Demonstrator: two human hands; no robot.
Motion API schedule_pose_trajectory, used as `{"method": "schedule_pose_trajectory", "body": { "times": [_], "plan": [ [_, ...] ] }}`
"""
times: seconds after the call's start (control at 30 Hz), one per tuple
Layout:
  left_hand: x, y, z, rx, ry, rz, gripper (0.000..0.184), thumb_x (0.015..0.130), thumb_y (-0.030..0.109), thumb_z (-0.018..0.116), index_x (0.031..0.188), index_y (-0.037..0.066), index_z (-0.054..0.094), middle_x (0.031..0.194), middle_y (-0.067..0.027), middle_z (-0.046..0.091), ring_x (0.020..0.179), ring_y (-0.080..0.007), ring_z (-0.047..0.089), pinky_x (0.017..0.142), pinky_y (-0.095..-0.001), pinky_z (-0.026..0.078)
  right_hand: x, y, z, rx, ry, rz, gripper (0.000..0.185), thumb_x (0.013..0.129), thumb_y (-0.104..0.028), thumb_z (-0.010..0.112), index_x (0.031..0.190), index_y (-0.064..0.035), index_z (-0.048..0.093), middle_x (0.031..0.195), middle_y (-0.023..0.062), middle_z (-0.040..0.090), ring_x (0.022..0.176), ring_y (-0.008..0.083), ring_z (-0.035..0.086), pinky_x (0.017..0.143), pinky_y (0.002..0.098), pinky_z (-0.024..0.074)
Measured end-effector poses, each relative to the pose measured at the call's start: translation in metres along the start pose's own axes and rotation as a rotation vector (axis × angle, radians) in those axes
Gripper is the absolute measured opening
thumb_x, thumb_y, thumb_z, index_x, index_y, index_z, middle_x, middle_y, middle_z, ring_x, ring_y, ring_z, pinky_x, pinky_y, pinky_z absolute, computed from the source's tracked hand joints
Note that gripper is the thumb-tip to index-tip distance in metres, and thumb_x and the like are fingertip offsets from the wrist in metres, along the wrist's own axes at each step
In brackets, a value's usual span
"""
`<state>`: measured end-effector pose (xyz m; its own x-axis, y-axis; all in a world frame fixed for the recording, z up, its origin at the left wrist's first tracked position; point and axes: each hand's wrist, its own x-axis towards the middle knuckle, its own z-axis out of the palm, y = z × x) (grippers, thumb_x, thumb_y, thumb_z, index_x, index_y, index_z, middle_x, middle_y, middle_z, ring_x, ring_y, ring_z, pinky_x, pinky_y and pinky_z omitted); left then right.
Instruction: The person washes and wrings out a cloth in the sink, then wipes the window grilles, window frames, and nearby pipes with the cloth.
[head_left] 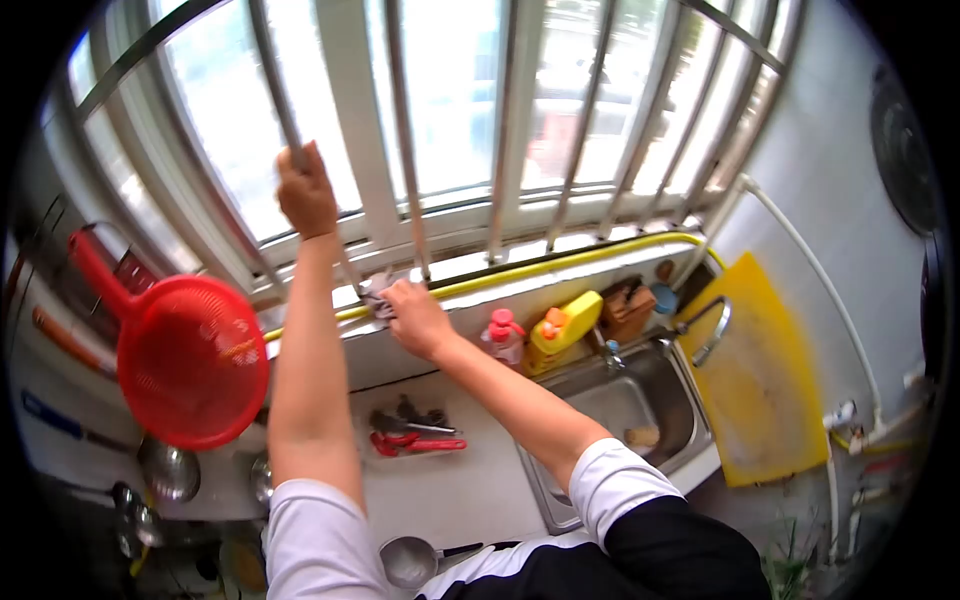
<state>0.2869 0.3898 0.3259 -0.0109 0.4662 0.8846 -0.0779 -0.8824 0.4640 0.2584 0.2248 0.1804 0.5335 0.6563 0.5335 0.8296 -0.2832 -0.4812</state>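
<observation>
My left hand (307, 192) is raised and wrapped round a vertical metal bar (272, 80) of the window grille. Lower and to the right, my right hand (413, 315) presses a crumpled greyish cloth (379, 297) against the window ledge at the foot of the bars. A yellow hose (560, 258) runs along this ledge and passes close to the cloth. Behind the bars are bright window panes (450, 100).
A red strainer (190, 360) hangs at the left. Red-handled tools (415, 443) lie on the counter (440, 500). Right of my right arm are a pink-capped bottle (503, 338), a yellow bottle (565, 330), a sink (600, 400), a faucet (712, 330) and a yellow board (755, 380).
</observation>
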Motion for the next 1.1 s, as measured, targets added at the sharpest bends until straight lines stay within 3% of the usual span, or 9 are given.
{"method": "schedule_pose_trajectory", "body": {
  "times": [0.2, 0.3, 0.5, 0.63, 0.7, 0.8, 0.87, 1.03, 1.1],
  "plan": [
    [0.002, 0.003, -0.004, -0.008, 0.0, 0.049, 0.036, 0.092, 0.038, 0.051, 0.08, 0.004, 0.05, 0.053, -0.0093, 0.05, 0.046, -0.025, 0.051, 0.044, -0.0359, 0.038, -0.016, 0.016, -0.103, 1.595, 0.108, 0.494, 0.016, 0.09, -0.012, 0.054, 0.101, -0.0021, 0.058, 0.088, 0.0037, 0.064, 0.077, 0.0104, 0.062, 0.067, 0.0235, 0.0513],
    [0.003, 0.001, -0.005, 0.038, -0.003, 0.09, 0.039, 0.092, 0.04, 0.05, 0.077, 0.004, 0.048, 0.053, -0.0103, 0.048, 0.046, -0.0253, 0.047, 0.046, -0.0363, 0.037, -0.039, 0.017, -0.199, 1.647, 0.326, 0.463, 0.013, 0.088, -0.01, 0.057, 0.099, -0.0039, 0.058, 0.087, 0.0048, 0.064, 0.076, 0.011, 0.061, 0.065, 0.0232, 0.0508],
    [0.002, -0.002, -0.005, 0.071, -0.004, 0.071, 0.039, 0.093, 0.04, 0.049, 0.077, 0.004, 0.045, 0.054, -0.0098, 0.046, 0.047, -0.0262, 0.048, 0.047, -0.0373, 0.039, -0.112, 0.103, -0.372, 1.051, 0.937, 0.379, 0.019, 0.087, -0.012, 0.057, 0.105, -0.007, 0.059, 0.086, 0.0025, 0.064, 0.073, 0.0107, 0.061, 0.06, 0.0226, 0.0501],
    [0.001, -0.005, -0.005, 0.139, -0.016, 0.007, 0.043, 0.093, 0.043, 0.047, 0.079, 0.002, 0.049, 0.06, -0.0147, 0.053, 0.055, -0.0323, 0.053, 0.052, -0.0399, 0.042, -0.165, 0.142, -0.482, 0.085, 1.264, 0.363, 0.023, 0.088, -0.018, 0.056, 0.107, -0.0054, 0.056, 0.089, 0.0045, 0.059, 0.077, 0.0132, 0.056, 0.07, 0.0252, 0.0484],
    [0.001, -0.01, -0.005, 0.165, -0.044, -0.016, 0.043, 0.093, 0.043, 0.047, 0.079, 0.002, 0.05, 0.06, -0.0131, 0.054, 0.054, -0.0298, 0.054, 0.052, -0.0386, 0.042, -0.204, 0.211, -0.534, -1.049, 1.143, 0.177, 0.034, 0.081, -0.016, 0.06, 0.114, -0.007, 0.054, 0.105, 0.0092, 0.056, 0.102, 0.0282, 0.051, 0.089, 0.041, 0.0399],
    [-0.001, -0.006, -0.004, 0.192, -0.006, -0.002, 0.044, 0.094, 0.045, 0.045, 0.083, 0.003, 0.05, 0.061, -0.0116, 0.054, 0.054, -0.0274, 0.053, 0.052, -0.0373, 0.042, -0.221, 0.228, -0.547, -1.338, 0.693, 0.478, 0.033, 0.079, -0.014, 0.06, 0.111, -0.0095, 0.056, 0.107, 0.0065, 0.058, 0.103, 0.0283, 0.053, 0.09, 0.0408, 0.0386],
    [0.0, -0.012, -0.006, 0.262, -0.052, -0.053, 0.046, 0.094, 0.047, 0.042, 0.087, 0.002, 0.05, 0.063, -0.0142, 0.057, 0.057, -0.0322, 0.057, 0.052, -0.0398, 0.043, -0.198, 0.229, -0.551, -1.159, 0.564, 0.752, 0.028, 0.079, -0.014, 0.059, 0.106, -0.0109, 0.059, 0.105, 0.0044, 0.061, 0.099, 0.0277, 0.057, 0.085, 0.0399, 0.0419],
    [-0.002, 0.023, -0.009, 0.641, -0.105, -0.251, 0.039, 0.093, 0.045, 0.042, 0.106, 0.007, 0.043, 0.082, -0.0207, 0.063, 0.075, -0.0396, 0.062, 0.059, -0.0483, 0.047, -0.122, 0.272, -0.551, -0.807, 0.64, 0.707, 0.021, 0.081, -0.013, 0.058, 0.101, -0.0083, 0.06, 0.096, 0.0061, 0.064, 0.087, 0.0273, 0.061, 0.074, 0.0393, 0.0473],
    [-0.007, 0.026, -0.012, 0.854, 0.147, 0.173, 0.038, 0.089, 0.031, 0.054, 0.114, 0.005, 0.041, 0.101, -0.0183, 0.059, 0.092, -0.0339, 0.059, 0.072, -0.0443, 0.048, -0.079, 0.302, -0.557, 0.699, 1.093, 0.483, 0.023, 0.089, -0.013, 0.052, 0.108, -0.0015, 0.059, 0.105, 0.0105, 0.062, 0.094, 0.0261, 0.06, 0.081, 0.0374, 0.0477]
  ]
}}
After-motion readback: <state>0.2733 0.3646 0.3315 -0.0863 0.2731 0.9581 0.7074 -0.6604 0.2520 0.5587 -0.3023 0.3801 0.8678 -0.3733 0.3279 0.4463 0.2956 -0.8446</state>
